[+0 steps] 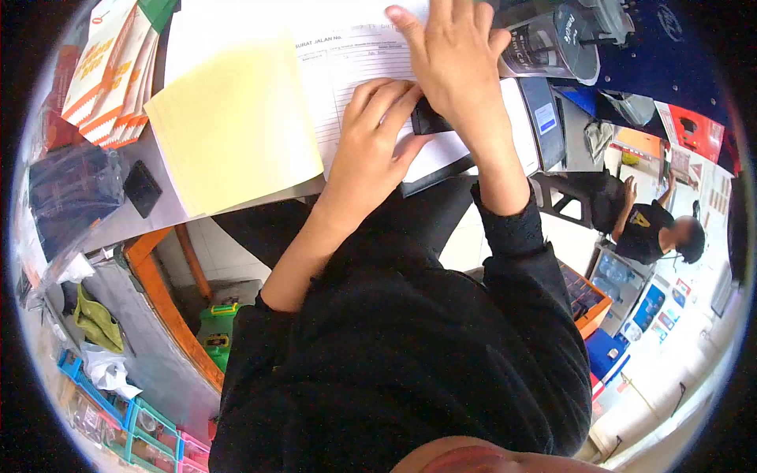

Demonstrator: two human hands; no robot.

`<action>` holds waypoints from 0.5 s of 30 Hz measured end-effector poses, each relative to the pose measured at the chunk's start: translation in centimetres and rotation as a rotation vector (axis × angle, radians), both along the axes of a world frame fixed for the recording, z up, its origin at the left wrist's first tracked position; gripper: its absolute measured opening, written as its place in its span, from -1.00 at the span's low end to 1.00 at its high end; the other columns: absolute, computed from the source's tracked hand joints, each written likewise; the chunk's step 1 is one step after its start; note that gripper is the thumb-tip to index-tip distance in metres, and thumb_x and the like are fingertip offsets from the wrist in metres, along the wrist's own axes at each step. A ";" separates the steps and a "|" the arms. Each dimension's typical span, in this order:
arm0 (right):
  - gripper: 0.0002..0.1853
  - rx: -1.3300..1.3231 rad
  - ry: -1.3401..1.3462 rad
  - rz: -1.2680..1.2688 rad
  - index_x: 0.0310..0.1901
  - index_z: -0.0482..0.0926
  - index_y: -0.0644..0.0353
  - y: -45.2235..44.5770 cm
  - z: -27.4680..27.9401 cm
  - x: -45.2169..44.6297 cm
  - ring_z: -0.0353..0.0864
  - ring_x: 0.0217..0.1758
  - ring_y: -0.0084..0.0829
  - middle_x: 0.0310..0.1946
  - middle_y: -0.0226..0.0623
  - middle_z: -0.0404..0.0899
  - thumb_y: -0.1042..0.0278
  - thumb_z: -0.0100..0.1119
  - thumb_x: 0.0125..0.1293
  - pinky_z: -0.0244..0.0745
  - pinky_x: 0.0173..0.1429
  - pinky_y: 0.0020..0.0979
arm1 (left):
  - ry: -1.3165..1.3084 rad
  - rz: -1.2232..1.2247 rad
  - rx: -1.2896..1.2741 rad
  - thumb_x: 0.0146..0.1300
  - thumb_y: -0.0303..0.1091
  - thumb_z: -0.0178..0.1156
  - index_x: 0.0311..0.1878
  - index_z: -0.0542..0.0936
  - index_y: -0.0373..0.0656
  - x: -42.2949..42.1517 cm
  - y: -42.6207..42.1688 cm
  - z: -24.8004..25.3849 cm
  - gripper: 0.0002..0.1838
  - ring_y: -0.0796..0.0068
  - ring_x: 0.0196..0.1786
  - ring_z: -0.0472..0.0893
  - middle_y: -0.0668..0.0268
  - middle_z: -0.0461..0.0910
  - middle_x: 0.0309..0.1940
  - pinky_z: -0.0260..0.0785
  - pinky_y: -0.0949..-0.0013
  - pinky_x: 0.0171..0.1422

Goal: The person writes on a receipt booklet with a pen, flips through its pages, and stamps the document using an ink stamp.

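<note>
My left hand [374, 138] rests on a printed form [355, 59] headed "SURAT JALAN". Its fingers are curled, with the fingertips and thumb against a small black block-like object [426, 118], whose kind I cannot make out. Over the form's right part is my right hand [461, 75], thumb spread to the left and fingers stretched toward the upper edge of view, where some are cut off. I see nothing held in it. To the left of the form lies a yellow sheet [240, 130], beside my left hand and apart from it.
Orange-and-white packets [110, 75] stand at the upper left, with a black phone-like object [142, 189] near the desk edge. A clear plastic cup [552, 47] lies beyond my right hand, near a dark box [544, 118]. Another person [650, 229] is at the right.
</note>
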State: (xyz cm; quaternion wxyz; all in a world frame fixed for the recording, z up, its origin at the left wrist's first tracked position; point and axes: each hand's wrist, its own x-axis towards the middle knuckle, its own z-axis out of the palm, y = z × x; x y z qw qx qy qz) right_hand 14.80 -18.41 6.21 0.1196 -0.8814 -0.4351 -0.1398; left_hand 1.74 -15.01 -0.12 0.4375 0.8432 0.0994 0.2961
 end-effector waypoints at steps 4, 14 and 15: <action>-0.46 -0.041 -0.060 0.039 0.23 0.42 0.25 0.5 0.6 -0.6 0.37 0.02 -0.05 -0.12 -0.01 0.47 -0.05 0.04 0.45 0.15 0.09 -0.02 | 0.001 0.004 -0.009 -0.03 -0.53 0.44 0.13 0.56 -0.36 -0.2 0.1 0.2 -0.43 0.03 0.24 0.43 0.08 0.52 0.13 0.31 0.08 0.36; -0.48 0.013 0.017 0.060 0.21 0.42 0.25 0.2 1.1 -0.9 0.37 0.02 -0.04 -0.08 -0.01 0.46 -0.04 0.02 0.46 0.14 0.10 -0.05 | -0.024 0.012 -0.029 -0.04 -0.50 0.46 0.17 0.53 -0.34 0.0 0.0 0.3 -0.38 0.04 0.24 0.42 0.09 0.51 0.11 0.30 0.07 0.34; -0.48 0.027 0.060 0.066 0.21 0.42 0.25 0.1 1.1 -0.6 0.37 0.02 -0.04 -0.08 -0.01 0.46 -0.04 0.00 0.47 0.14 0.10 -0.05 | -0.025 0.013 -0.031 -0.05 -0.48 0.48 0.18 0.52 -0.34 0.1 0.0 0.2 -0.36 0.04 0.24 0.42 0.10 0.51 0.11 0.30 0.07 0.35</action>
